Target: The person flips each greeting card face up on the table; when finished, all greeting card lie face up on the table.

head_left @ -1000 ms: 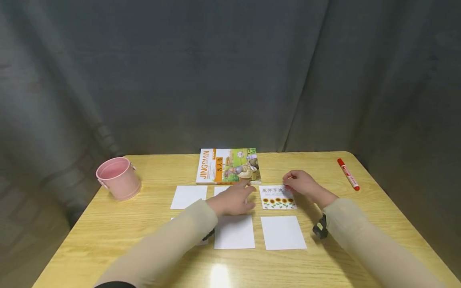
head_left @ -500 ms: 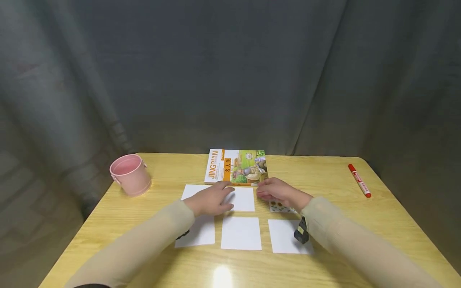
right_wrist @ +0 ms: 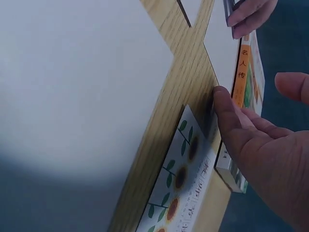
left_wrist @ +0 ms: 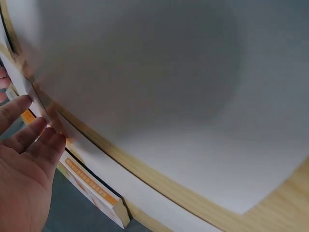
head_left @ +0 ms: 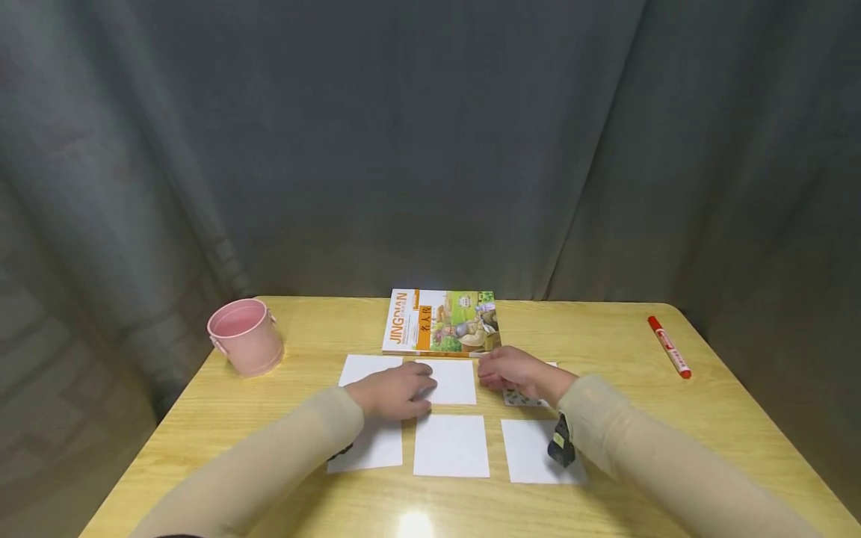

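Several white cards lie in two rows on the wooden table (head_left: 706, 418). My left hand (head_left: 397, 390) rests flat on the left edge of the back middle card (head_left: 454, 382); in the left wrist view its fingers (left_wrist: 34, 140) lie straight. My right hand (head_left: 514, 371) lies over the sunflower card (head_left: 521, 400), hiding most of it. In the right wrist view its straight fingers (right_wrist: 231, 121) touch the table at the sunflower card's (right_wrist: 176, 193) corner, with the thumb apart. Neither hand holds anything.
A picture book (head_left: 442, 323) lies just behind the cards, close to both hands. A pink bucket (head_left: 245, 336) stands at the back left. A red marker (head_left: 669, 347) lies at the back right. A grey curtain hangs behind the table.
Both hands have shifted left. The right hand moved from the sunflower card's far edge toward the middle card; the left hand slid to the middle card's left edge.
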